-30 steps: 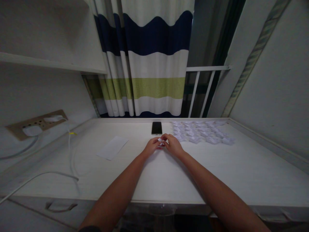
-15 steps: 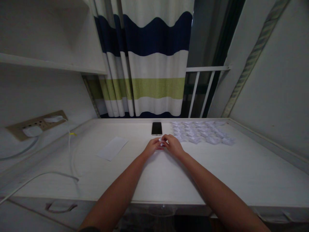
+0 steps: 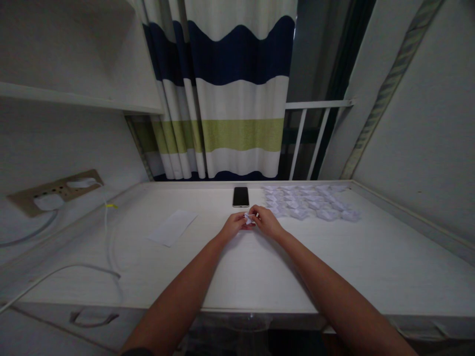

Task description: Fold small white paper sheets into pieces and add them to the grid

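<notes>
Between my two hands, over the middle of the white desk (image 3: 256,282), is a small piece of folded white paper (image 3: 248,217). My left hand (image 3: 234,225) is closed on its left side. From the right, my right hand (image 3: 264,219) pinches the same paper with its fingertips. The fingers hide much of its shape. Just beyond the hands lies a dark-screened phone (image 3: 241,197). To the right of it, rows of folded white paper pieces (image 3: 297,203) lie on the desk.
Flat white paper (image 3: 173,228) lies left of my hands. A pale cable (image 3: 70,265) crosses the desk's left side, near a wall socket strip (image 3: 55,192) with plugs. A striped curtain (image 3: 241,99) hangs behind the desk, and a shelf (image 3: 81,101) juts out at upper left.
My fingers have shifted slightly around the folded paper, and more of its white surface shows between them. The phone, the flat paper and the rows of folded pieces stay put.
</notes>
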The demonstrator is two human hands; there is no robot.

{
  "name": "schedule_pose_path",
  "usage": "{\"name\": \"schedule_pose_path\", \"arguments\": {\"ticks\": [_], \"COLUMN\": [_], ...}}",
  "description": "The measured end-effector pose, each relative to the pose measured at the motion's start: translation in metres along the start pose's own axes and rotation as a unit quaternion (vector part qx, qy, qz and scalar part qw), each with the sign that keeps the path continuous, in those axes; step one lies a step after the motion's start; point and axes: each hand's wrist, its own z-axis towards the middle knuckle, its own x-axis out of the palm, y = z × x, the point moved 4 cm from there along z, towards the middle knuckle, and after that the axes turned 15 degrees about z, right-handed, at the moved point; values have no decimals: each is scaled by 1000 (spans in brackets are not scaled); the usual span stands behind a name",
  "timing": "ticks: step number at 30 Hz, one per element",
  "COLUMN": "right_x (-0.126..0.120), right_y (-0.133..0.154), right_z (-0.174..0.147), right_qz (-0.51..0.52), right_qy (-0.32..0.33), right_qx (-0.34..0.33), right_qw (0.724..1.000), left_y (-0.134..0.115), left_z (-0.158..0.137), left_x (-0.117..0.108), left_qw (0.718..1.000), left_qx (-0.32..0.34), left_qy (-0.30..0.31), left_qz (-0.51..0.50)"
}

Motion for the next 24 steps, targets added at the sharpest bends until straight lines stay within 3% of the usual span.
{"name": "schedule_pose_path", "arguments": {"ticks": [7,16,24], "right_x": [1,4,4], "right_y": [-1,10,1], "right_z": [0,-4,-3], "right_qz": [25,-30,11], "right_qy": [1,-35,-56], "right_qx": [2,-41,-18], "right_qw": [1000,998,998], "left_y": [0,0,-3], "left_z": [0,1,0], "left_x": [0,0,0], "left_qw": [1000,999,997], "left_qx": [0,-10,-15], "left_qy": [1,-19,-40], "left_qz": [6,-30,-58]}}
